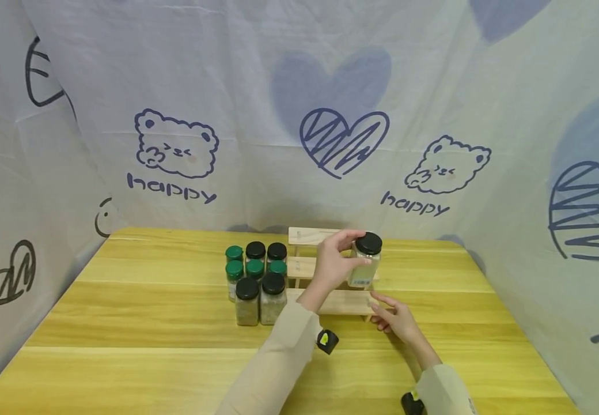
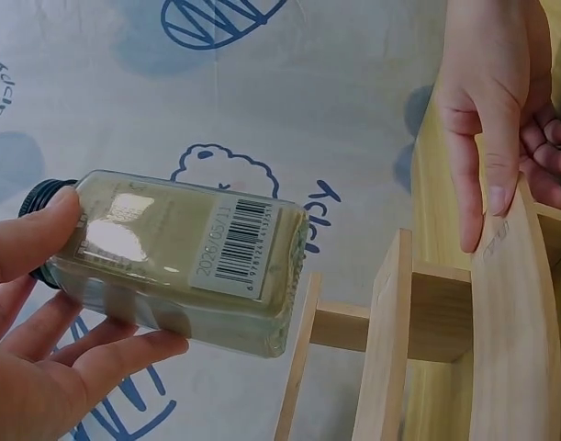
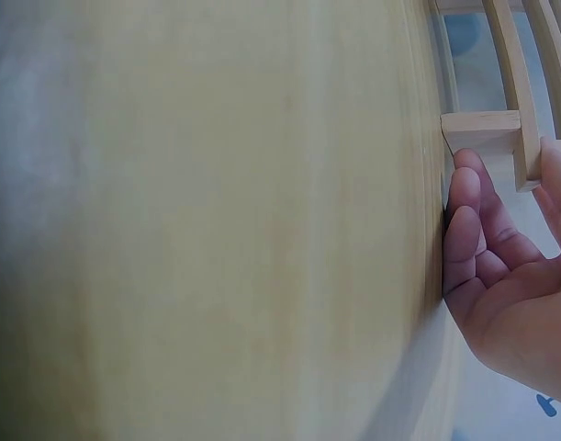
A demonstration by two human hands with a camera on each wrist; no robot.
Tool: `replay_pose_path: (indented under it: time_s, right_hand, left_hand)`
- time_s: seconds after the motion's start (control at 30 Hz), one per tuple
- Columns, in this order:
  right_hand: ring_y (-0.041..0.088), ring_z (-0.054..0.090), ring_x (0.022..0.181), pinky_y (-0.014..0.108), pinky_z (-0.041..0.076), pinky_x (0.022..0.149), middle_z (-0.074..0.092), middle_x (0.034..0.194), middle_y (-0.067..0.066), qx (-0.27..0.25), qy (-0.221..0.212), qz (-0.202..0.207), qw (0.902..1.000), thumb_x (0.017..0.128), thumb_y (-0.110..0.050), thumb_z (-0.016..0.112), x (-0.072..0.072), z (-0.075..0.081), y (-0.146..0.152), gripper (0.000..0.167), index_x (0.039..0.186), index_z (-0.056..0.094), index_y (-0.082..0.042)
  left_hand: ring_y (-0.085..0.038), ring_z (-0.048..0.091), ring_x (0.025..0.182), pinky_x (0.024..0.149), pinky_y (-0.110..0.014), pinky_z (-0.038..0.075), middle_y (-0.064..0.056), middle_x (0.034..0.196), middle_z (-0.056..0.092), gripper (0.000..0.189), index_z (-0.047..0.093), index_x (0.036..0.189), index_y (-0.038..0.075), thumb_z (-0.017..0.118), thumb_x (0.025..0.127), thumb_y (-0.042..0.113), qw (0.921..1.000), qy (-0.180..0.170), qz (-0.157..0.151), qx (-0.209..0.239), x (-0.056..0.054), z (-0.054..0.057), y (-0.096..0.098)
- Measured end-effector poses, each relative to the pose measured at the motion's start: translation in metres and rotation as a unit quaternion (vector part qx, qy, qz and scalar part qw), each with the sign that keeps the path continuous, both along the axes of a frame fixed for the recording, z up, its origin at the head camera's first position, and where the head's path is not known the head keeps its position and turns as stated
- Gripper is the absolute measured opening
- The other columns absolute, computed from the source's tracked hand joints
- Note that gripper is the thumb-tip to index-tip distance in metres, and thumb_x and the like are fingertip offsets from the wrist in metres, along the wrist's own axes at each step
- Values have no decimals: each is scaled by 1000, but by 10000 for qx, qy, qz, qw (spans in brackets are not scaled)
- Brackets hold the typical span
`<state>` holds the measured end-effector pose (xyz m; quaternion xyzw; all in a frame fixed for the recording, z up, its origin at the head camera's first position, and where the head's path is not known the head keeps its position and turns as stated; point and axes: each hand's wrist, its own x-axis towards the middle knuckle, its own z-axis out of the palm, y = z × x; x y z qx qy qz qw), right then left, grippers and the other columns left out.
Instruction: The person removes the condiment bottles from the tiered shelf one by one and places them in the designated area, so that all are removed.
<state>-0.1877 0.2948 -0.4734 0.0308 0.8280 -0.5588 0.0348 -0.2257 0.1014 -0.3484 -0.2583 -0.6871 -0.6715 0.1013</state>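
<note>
My left hand (image 1: 332,264) grips a spice jar (image 1: 363,273) by its black lid and upper side, up over the right end of a three-step wooden rack (image 1: 341,302). The left wrist view shows the clear jar (image 2: 170,253) tilted on its side, pale contents within and a barcode label near its base. Thumb on one side, fingers on the other, that hand (image 2: 41,367) holds it. My right hand (image 1: 397,320) pinches the right end of the rack's lowest step. In the right wrist view its other fingers (image 3: 464,234) curl below the board, beside the rack's leg (image 3: 482,129).
Left of the rack, several jars stand grouped on the wooden table (image 1: 123,323): green-lidded ones (image 1: 234,271) and black-lidded ones (image 1: 247,302). A white cloth (image 1: 258,86) with printed bears and hearts hangs behind and at both sides.
</note>
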Motion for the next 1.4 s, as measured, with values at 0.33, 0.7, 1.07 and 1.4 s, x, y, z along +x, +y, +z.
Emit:
replay_pose_path:
  time_s: [0.33, 0.7, 1.07, 1.4]
  right_hand:
    - [15, 55, 53, 26, 46, 48, 65, 70, 15, -11, 6, -39, 10000, 90, -19, 55, 0, 0, -1, 44, 129, 46, 1]
    - [15, 55, 52, 25, 45, 47, 64, 68, 13, 37, 29, -81, 10000, 90, -18, 55, 1, -2, 0, 43, 128, 46, 1]
    - [16, 55, 54, 26, 46, 49, 65, 71, 15, -4, 29, 23, 10000, 90, -21, 55, 0, -1, -1, 46, 129, 45, 0]
    - [15, 55, 53, 25, 45, 48, 65, 70, 13, 31, 30, -27, 10000, 90, -20, 55, -1, -3, 0, 45, 129, 46, 0]
  left_hand:
    - [-23, 58, 99, 75, -30, 50, -11, 111, 60, 42, 62, 108, 1, 74, 68, -3, 9997, -111, -171, 164, 14, -2, -11]
    - [-29, 56, 101, 74, -33, 50, -18, 111, 58, 41, 59, 109, -5, 70, 69, -10, 9975, -468, -460, 250, 41, 9, -27]
    - [-32, 56, 99, 76, -43, 49, -20, 109, 58, 40, 59, 107, -7, 70, 69, -11, 9982, -341, -460, 163, 56, 14, -39]
    - [-31, 55, 102, 77, -46, 47, -20, 111, 57, 40, 59, 108, -8, 70, 69, -11, 9978, -400, -516, 78, 68, 9, -51]
